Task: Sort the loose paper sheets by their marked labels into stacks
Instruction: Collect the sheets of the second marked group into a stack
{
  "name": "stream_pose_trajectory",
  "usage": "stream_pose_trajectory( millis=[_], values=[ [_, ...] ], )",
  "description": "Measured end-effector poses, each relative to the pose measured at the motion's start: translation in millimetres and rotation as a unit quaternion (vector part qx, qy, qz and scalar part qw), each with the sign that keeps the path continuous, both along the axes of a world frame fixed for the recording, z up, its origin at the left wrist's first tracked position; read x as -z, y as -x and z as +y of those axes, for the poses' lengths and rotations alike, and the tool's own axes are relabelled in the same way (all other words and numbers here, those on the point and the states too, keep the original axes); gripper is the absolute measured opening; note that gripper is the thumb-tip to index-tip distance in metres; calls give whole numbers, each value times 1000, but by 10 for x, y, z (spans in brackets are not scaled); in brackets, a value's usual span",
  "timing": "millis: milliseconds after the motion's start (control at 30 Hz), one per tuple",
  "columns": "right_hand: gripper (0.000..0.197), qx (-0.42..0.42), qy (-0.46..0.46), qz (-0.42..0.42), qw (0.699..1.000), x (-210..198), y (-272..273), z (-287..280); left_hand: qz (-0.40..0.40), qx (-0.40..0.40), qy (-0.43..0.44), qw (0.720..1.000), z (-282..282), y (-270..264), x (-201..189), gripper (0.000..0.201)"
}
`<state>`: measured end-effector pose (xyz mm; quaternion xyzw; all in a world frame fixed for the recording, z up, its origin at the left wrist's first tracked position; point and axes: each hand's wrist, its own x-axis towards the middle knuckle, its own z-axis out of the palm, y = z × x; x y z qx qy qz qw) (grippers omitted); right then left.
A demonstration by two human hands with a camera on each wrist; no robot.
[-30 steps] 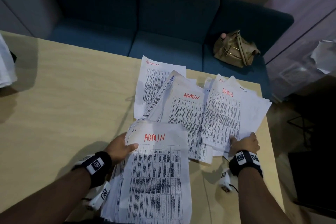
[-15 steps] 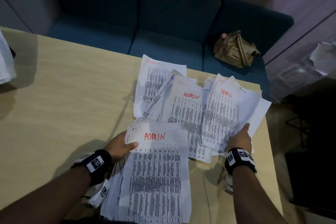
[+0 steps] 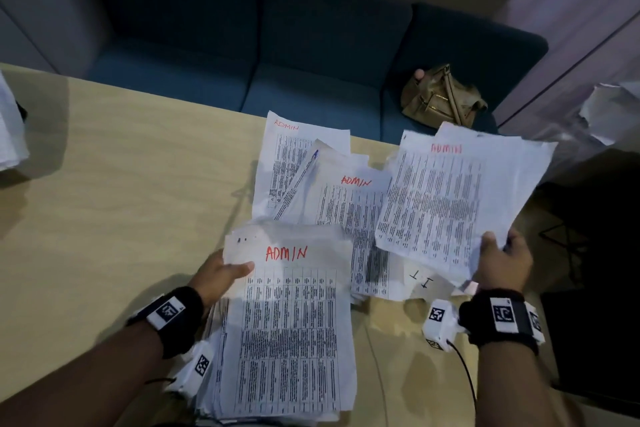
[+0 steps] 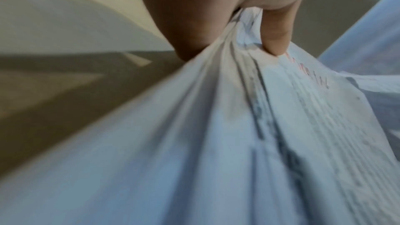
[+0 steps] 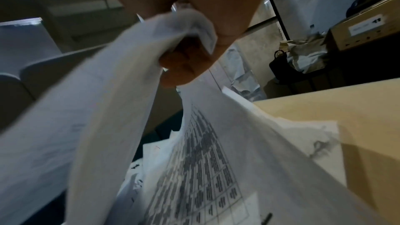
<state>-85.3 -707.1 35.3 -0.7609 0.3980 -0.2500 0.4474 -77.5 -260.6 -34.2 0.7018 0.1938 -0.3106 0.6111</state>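
While the left hand [image 3: 221, 279] pinched the ADMIN stack [image 3: 287, 340] on the bench [image 3: 121, 201], the right hand [image 3: 502, 262] held an ADMIN sheet [image 3: 450, 198] raised above the loose sheets [image 3: 349, 215].

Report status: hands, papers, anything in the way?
Left hand grips the ADMIN stack. Right hand holds an ADMIN sheet lifted off the table. More ADMIN sheets between. Nothing in the way.
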Motion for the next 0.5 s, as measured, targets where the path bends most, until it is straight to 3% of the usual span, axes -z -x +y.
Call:
stream_pose_trajectory(
  millis=[133, 267, 400, 500],
  values=[
    [18, 32, 58, -92, 993, -195, 95, 34, -12, -29, 12, 999, 34, -120, -89, 41],
    [12, 40, 96, -120, 987, -429, 164, 228, -30, -17, 12, 999, 13, -190, -180, 46],
    [14, 4, 129, -176, 976, -595, 134, 530, -36, -6, 5, 999, 18, -193, -112, 47],
    [15, -69, 92, -179, 977, -572, 94, 755, -42, -8, -9, 999, -27, -164, -115, 37]
  ],
)
